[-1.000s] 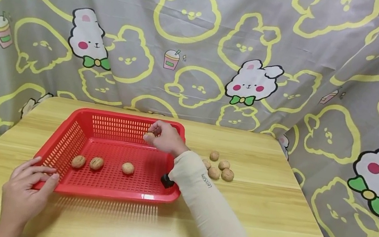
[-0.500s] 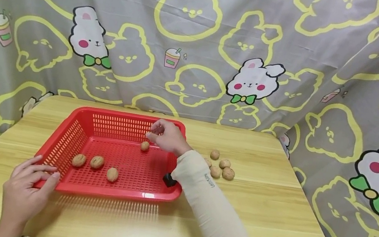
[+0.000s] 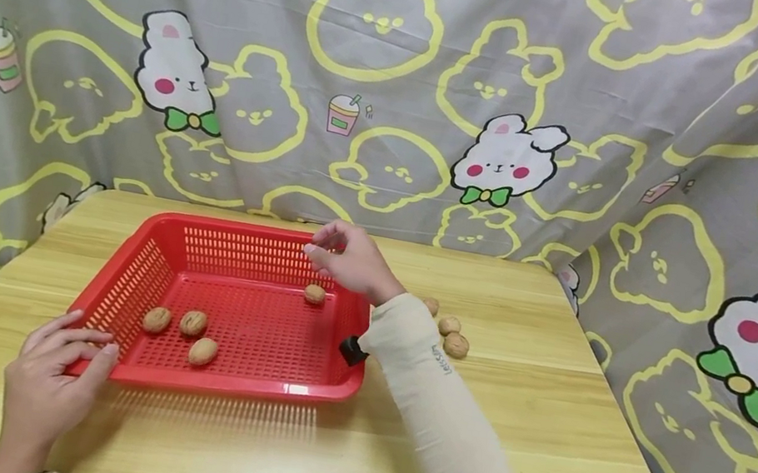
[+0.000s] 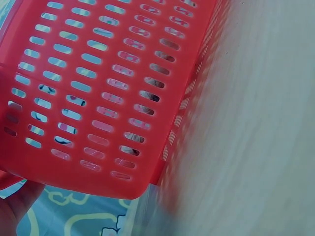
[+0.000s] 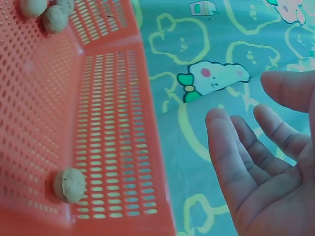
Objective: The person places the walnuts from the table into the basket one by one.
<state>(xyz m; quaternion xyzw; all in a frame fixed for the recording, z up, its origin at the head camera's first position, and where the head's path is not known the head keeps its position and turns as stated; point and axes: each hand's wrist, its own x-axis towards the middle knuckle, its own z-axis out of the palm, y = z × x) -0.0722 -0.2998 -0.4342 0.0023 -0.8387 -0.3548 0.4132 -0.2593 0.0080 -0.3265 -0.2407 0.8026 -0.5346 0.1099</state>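
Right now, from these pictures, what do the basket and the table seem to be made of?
Basket: probably plastic, glossy; it is red, evenly slotted, with a bright front highlight.
Table: smooth, slightly shiny wood or wood-look laminate; grain streaks show, but I cannot tell which.

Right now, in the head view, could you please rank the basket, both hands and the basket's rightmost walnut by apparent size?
1. Basket
2. Left hand and right hand: unranked, since the left seems nearer the camera
3. Rightmost walnut
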